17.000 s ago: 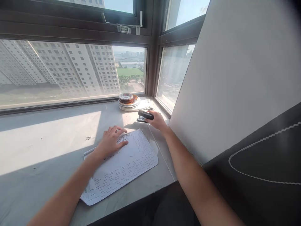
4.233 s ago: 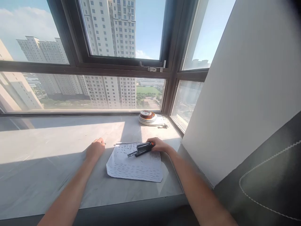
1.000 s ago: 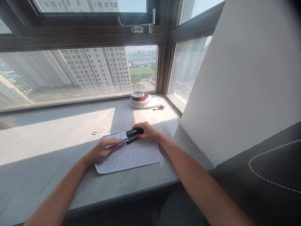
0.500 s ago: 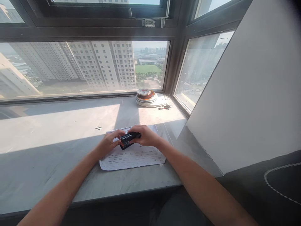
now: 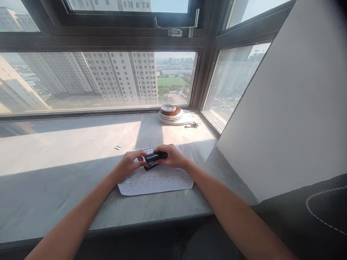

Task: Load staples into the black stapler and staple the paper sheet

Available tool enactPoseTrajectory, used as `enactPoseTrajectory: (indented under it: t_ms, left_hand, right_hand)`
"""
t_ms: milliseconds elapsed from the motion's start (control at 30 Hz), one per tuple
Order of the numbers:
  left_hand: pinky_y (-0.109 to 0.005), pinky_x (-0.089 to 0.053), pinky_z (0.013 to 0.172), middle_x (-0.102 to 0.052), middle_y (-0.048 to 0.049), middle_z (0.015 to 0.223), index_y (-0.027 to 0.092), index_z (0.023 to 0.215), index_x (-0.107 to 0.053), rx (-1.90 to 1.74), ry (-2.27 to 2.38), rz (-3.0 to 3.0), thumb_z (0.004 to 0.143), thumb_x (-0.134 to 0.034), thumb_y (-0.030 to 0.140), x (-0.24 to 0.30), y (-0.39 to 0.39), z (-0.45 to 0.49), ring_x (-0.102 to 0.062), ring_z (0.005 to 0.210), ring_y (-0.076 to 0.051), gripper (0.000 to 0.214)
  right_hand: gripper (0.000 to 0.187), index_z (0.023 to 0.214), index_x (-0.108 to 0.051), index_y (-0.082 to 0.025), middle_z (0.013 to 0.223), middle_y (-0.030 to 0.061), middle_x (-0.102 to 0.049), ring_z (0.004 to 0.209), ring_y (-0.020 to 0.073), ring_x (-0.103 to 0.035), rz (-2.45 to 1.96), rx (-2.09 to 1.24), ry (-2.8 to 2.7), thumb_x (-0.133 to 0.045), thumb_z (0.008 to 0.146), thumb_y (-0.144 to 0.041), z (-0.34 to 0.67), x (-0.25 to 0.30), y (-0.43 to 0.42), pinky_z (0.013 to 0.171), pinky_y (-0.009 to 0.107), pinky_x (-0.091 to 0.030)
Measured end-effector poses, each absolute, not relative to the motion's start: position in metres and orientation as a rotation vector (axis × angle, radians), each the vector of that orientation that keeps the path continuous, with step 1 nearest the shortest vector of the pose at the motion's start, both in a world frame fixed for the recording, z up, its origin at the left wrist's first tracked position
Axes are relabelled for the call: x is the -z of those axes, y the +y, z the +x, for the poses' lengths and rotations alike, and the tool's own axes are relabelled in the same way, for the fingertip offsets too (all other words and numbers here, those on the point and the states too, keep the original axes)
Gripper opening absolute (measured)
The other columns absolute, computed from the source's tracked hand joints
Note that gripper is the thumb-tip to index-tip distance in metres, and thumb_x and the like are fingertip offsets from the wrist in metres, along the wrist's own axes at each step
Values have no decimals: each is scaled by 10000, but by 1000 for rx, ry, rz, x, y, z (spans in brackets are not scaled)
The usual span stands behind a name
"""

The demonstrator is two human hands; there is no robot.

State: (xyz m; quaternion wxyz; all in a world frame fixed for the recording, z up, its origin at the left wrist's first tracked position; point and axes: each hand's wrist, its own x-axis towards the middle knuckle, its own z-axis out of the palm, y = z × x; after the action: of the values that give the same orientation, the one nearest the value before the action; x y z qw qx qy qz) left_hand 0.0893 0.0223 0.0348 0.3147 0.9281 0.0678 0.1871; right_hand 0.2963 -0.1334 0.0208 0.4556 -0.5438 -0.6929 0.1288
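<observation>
Both hands on a small black stapler (image 5: 155,159): right hand (image 5: 173,157) wrapped round its back end, left hand (image 5: 131,163) pinching the front, arms stretched over printed sheets (image 5: 157,178).

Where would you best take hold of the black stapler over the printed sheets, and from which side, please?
Grip the stapler across its long body at the right-hand end, coming from the right and above, as the right hand does. It runs left to right over the paper sheets, so its narrow sides sit between thumb and fingers. The left hand meets the other end.
</observation>
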Motion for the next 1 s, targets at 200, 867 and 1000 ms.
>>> enactPoseTrajectory:
  t_ms: [200, 867, 1000]
  left_hand:
    - [-283, -521, 711, -715, -8, 835, 215, 974, -694, -505, 158, 2503, 911, -698, 402, -38, 28, 85, -650, 745, -163, 198]
    - [-404, -521, 737, -647, -147, 949, 192, 932, -749, -679, 1246, 2564, 901, -511, 364, -17, 88, 68, -671, 852, -308, 296]
    - [-455, -516, 840, -614, -174, 1028, 163, 952, -708, -922, 1217, 2579, 961, -451, 383, -29, 81, 70, -621, 975, -330, 338]
  right_hand:
    - [313, 1039, -736, -204, 901, 20, -738, 804, 170, -652, -1353, -335, -1664, -858, 758, -273, 299, -24, -136, 759, 277, -484]
    - [339, 1113, -734, -221, 1024, 38, -746, 939, 186, -665, -1297, -653, -1677, -764, 887, -472, 305, -35, -140, 835, 290, -487]
    - [361, 1130, -724, -197, 1047, 63, -745, 978, 183, -663, -1219, -609, -1484, -608, 994, -511, 315, -34, -138, 868, 309, -479]
